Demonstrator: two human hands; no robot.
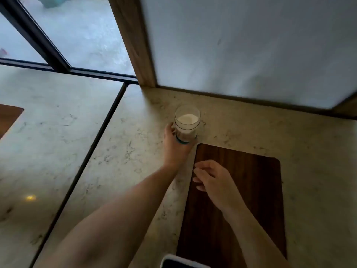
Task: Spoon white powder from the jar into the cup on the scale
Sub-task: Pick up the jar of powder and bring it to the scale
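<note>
A clear glass jar (pixel 187 120) holding white powder stands open on the pale stone counter (pixel 135 151), just beyond the far left corner of a dark wooden board (pixel 241 190). My left hand (pixel 174 144) wraps around the jar's lower left side and base. My right hand (pixel 212 178) hovers over the board's left edge with loosely curled fingers and nothing in it. No spoon and no cup are in view. A white-rimmed dark object (pixel 181 262), cut off by the bottom edge, may be the scale.
A white wall panel (pixel 251 45) with a wooden post (pixel 133 41) rises right behind the jar. A dark-framed window (pixel 77 35) lies at the back left, and a black seam (pixel 92 147) divides the counter.
</note>
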